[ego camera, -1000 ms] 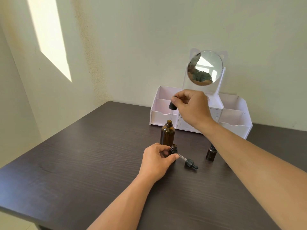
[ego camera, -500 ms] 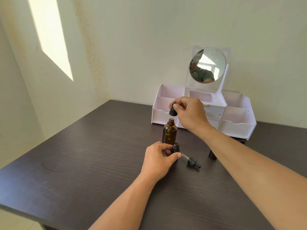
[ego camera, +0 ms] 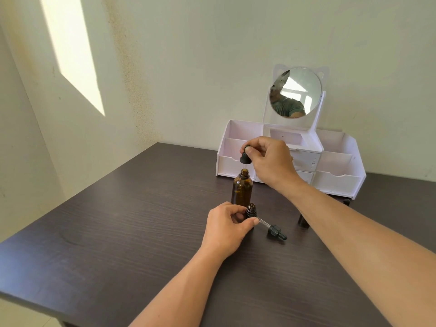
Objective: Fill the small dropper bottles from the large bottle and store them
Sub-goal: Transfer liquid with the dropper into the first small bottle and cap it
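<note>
Dark table (ego camera: 118, 232): my right hand (ego camera: 271, 161) has lowered its pinched dropper cap (ego camera: 245, 158) toward the large amber bottle (ego camera: 241, 191); my left hand (ego camera: 226, 227) still grips the small dropper bottle (ego camera: 251, 210), so refilling continues.

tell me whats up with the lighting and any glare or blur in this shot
Head view: a hard sunlight patch falls slanted on the left wall; the mirror reflects a bright window; the table is evenly lit with soft shadows; the large bottle and both hands look sharp; wide-angle bending shows at the edges.
</note>
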